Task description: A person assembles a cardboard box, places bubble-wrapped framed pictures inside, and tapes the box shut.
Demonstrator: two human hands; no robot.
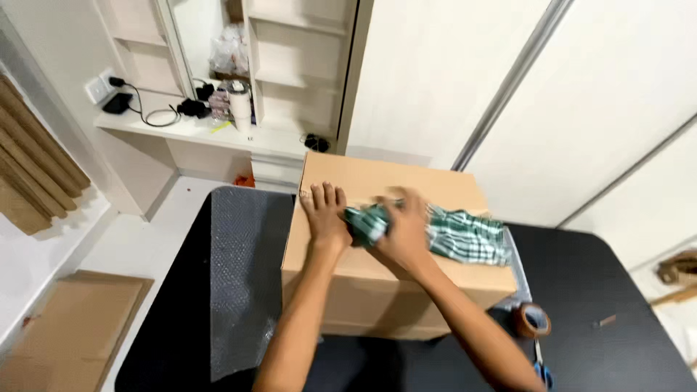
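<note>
1. Fingers of the right hand [404,226] curl shut around a bunched end of the green-and-white checked cloth [465,234]; the picture is blurred there, so the exact pinch is hard to read.
2. Fingers of the left hand [324,215] lie spread and flat, palm down, just beside that bunch, touching both the cloth's edge and the top of the closed cardboard box [377,283]. They grip nothing.
3. Away from the right fingers, the remaining cloth trails flat across the box top toward its far corner.
4. To fold or roll well from this position, a sound approach, I judge, is to keep the flat hand pressing as an anchor while the closed hand gathers evenly, so the trailing part does not drag off the box edge.
5. Beneath the box sits the black surface [602,290]. Beside the left forearm, a sheet of bubble wrap [243,276] hangs over the surface's edge.
6. Past the right forearm, near the box's corner, a roll of brown tape [534,319] rests on the surface, with blue-handled scissors [543,372] just beyond it.
7. Farther out, a flat piece of cardboard [69,327] lies on the floor, and a white shelf [196,131] carries a cup and cables.
</note>
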